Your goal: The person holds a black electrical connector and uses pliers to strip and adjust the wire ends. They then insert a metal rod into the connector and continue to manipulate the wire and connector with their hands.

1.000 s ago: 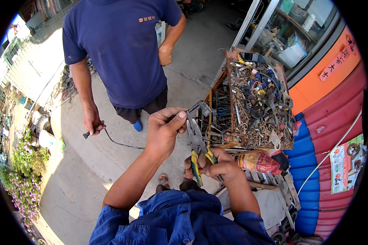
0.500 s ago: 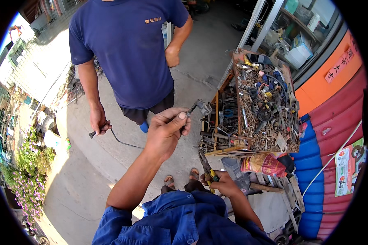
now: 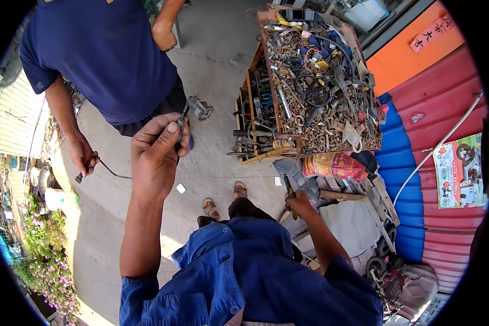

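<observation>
Over concrete [image 3: 100, 239], left hand [image 3: 160, 146] forward with cable [image 3: 185, 111], right hand [image 3: 300, 205] around pliers [image 3: 289, 187].

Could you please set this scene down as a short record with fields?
Left hand: pinches a short dark piece between thumb and fingers; whether it joins the grey part beside it is unclear
Right hand: grips pliers, tips pointing away from the body
Co-worker's hand: holds a black cable
Ahead, to the right: a pile of nuts and bolts
Far left: pink flowers
</observation>
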Demonstrator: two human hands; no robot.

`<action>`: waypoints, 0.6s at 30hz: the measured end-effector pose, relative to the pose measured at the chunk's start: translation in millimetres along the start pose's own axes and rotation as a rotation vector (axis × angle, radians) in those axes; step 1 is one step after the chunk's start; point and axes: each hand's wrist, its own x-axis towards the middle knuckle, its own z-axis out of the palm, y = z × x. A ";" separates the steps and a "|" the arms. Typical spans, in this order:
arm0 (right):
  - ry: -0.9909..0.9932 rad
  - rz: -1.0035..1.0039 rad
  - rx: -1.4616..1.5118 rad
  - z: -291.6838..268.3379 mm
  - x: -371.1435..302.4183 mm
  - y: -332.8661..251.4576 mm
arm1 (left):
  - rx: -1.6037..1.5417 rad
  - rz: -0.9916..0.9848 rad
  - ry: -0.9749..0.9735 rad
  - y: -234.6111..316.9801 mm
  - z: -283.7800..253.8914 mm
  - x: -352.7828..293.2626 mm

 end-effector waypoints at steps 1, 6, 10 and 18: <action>0.049 -0.006 -0.057 -7.9 16.9 -1.3 | 0.007 -0.018 0.014 -3.1 0.4 0.5; 0.246 -0.169 -0.099 -45.7 105.7 -41.8 | 0.056 -0.036 0.100 -9.8 11.1 -1.9; 0.416 -0.791 -0.392 -58.9 125.5 -62.4 | 0.049 -0.015 0.129 -11.3 21.2 1.1; -0.577 -0.670 -0.315 53.4 -48.9 -168.2 | 0.015 0.055 0.154 -6.7 30.4 -5.4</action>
